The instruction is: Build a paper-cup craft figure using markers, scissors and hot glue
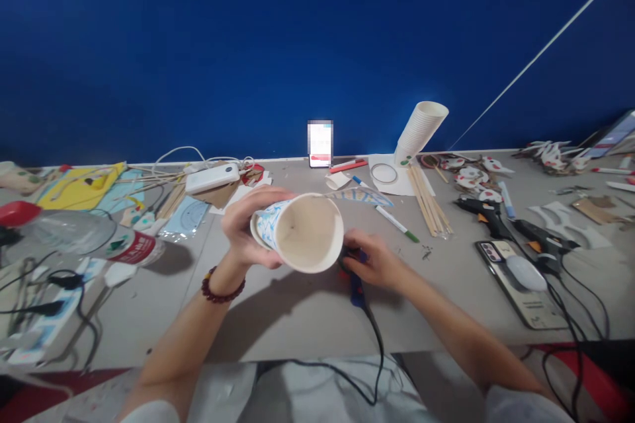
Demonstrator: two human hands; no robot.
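My left hand [253, 225] is wrapped round a white paper cup [310, 238] with a blue pattern on its side. The cup is tipped so that its open mouth faces me, and another pale rim shows at its far left end. Just right of the cup, my right hand [372, 258] is closed round a dark blue corded glue gun [356, 292]. Its front end is hidden behind the cup and fingers. A black cord runs from its handle down past the table edge. Behind the cup lies a clear plastic piece with blue marks [364, 195].
A leaning stack of paper cups [421, 132] stands at the back, near wooden sticks [429, 205]. Two black glue guns [483, 211], a phone [520, 287] and cords lie right. A plastic bottle [94, 234] and power strip [59, 317] are left. A lit phone [320, 144] stands behind.
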